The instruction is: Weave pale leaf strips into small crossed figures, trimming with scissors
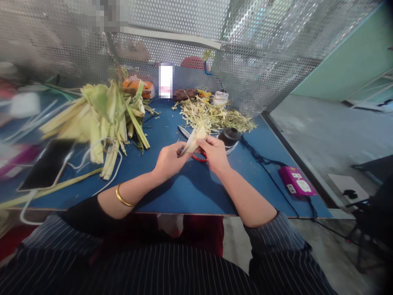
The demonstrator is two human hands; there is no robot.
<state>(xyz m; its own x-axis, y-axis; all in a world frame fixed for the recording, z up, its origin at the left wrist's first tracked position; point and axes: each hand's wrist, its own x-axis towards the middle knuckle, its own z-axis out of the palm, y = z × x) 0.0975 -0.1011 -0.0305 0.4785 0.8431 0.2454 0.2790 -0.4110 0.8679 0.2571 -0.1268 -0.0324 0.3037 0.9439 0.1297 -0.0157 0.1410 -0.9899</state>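
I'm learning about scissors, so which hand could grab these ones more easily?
Probably the right hand: the scissors' red handle shows close beside its fingers. The left hand looks a bit farther from that handle. Both hold the pale husk piece, so the right would have to let go first.

The left fingers [181, 146] and right fingers [211, 141] hold a pale husk [195, 136] above red-handled scissors [202, 159].
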